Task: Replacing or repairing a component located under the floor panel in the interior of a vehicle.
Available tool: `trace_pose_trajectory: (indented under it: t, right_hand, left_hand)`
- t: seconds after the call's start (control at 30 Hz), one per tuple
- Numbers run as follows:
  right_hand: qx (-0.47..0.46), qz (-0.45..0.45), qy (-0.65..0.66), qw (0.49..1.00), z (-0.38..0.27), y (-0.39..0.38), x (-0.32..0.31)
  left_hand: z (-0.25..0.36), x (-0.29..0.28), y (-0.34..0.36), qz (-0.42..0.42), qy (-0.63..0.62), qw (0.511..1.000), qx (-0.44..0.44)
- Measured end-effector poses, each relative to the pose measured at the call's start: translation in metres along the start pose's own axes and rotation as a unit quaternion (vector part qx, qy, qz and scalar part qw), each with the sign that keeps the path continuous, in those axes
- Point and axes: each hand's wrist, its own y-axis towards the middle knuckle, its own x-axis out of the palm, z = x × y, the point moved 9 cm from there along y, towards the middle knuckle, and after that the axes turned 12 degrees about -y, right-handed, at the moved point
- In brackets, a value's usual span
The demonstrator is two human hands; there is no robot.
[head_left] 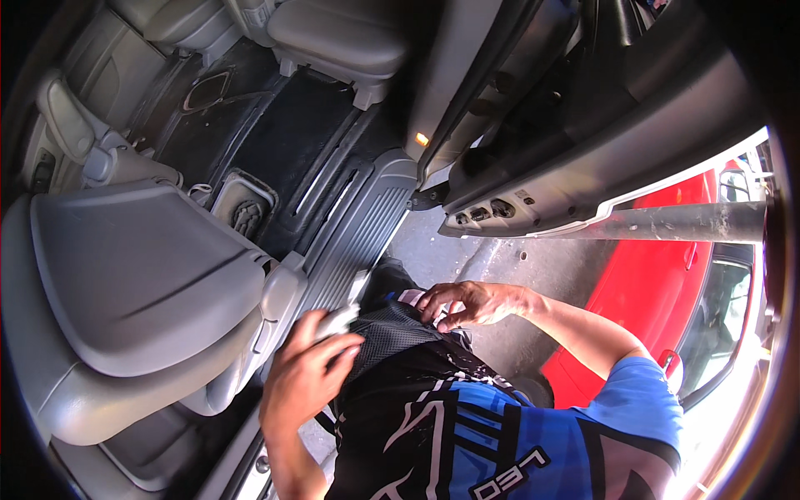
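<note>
My left hand (304, 371) is closed round a small white object (339, 320), held between thumb and fingers beside the car's door sill. Its exact kind is hard to make out. At my waist, my right hand (477, 303) has its fingers curled at the edge of a dark mesh cloth (387, 335), apparently pinching it. A pinkish-white patch shows beside these fingertips. My black and blue shirt (492, 433) fills the lower middle.
On the left is a grey car seat (142, 275), its back folded down. Beyond the ribbed sill (354, 225) lie a dark car floor (292, 125) and a recessed tray (243, 204). An open door (583, 158) spans the upper right. A red car (650, 275) stands behind a metal pole (692, 223).
</note>
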Motion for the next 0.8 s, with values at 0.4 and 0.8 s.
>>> trace_pose_trajectory:
  t: [0.4,0.8]
  right_hand:
    - [0.033,0.06,0.09,0.994,0.022,0.001,-0.008]
    - [0.055,0.04,0.118,0.991,0.016,-0.014,-0.018]
  left_hand:
    - [-0.006,0.11,0.096,-0.314,0.06,0.946,0.054]
    - [0.0,0.119,0.104,-0.297,0.085,0.941,0.14]
